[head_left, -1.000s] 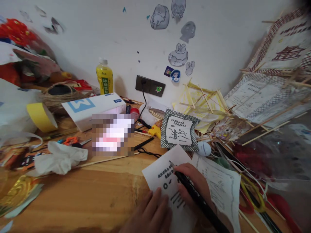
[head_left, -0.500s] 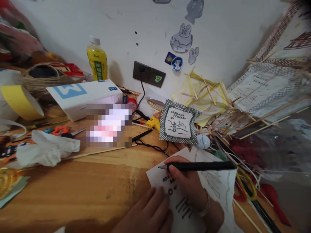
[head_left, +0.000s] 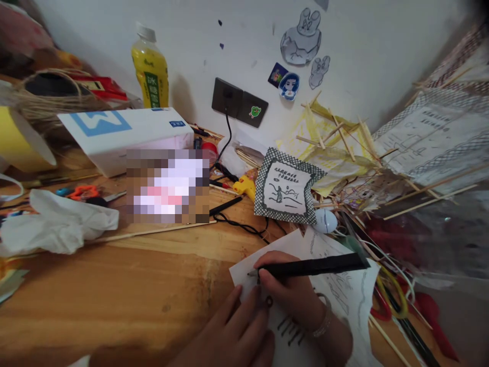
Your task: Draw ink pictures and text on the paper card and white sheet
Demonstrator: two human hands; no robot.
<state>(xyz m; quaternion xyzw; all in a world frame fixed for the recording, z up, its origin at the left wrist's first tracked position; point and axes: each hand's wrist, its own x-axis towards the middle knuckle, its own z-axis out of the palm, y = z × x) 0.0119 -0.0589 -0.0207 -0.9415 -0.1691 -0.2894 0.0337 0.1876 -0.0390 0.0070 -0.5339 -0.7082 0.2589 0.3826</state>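
Note:
In the head view my right hand (head_left: 292, 293) grips a black marker pen (head_left: 317, 264), its tip at the upper left part of a white sheet of paper (head_left: 244, 267). Dark marks, a small ring and several short strokes show on the sheet; my hands cover some of them. My left hand (head_left: 239, 326) lies flat on the paper's left side, fingers stretched out. A second drawn sheet (head_left: 340, 293) lies under my right wrist. Beyond the paper stands a small picture card (head_left: 288, 188) with a checked border, ink lettering and line drawing.
A pixelated bright patch (head_left: 171, 186) lies left of centre, before a white box (head_left: 133, 135). Crumpled tissue (head_left: 57, 221) and yellow tape (head_left: 21, 140) are at left. A drink bottle (head_left: 151, 69) stands behind. Yellow-handled scissors (head_left: 395, 293) and stick-and-paper frames (head_left: 332, 135) crowd the right.
The marker's tip has dropped slightly on the sheet and the pen has tilted a little. My left fingers have moved up nearer the tip. The camera view has shifted somewhat.

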